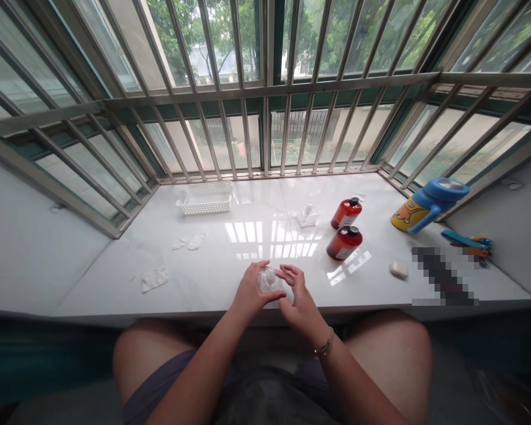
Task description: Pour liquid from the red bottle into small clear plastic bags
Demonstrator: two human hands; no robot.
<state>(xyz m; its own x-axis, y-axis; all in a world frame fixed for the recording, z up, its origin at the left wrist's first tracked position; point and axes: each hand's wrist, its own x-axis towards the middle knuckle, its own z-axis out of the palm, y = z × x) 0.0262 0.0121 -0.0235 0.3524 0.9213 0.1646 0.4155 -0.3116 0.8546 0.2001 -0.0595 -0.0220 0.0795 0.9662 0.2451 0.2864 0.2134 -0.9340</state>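
A small clear plastic box (270,281) with something whitish and rounded in it is near the table's front edge. My left hand (249,291) is closed around its left side, fingers behind and thumb across the front. At the box's right side, my right hand (297,298) is curved with its fingers apart. The right fingertips are close to the box's corner; whether they press on it I cannot tell. Farther back stands a similar clear box (307,216) with something pale inside. To its right are two red bottles with black caps, one behind (346,213) and one in front (344,244).
A white perforated basket (205,200) sits at the back left. Crumpled white tissues (155,279) lie on the left. On the right are a small pale block (399,270), a blue-and-yellow flask (427,205) and blue-orange tools (468,241). Metal bars (265,90) enclose the table (203,295).
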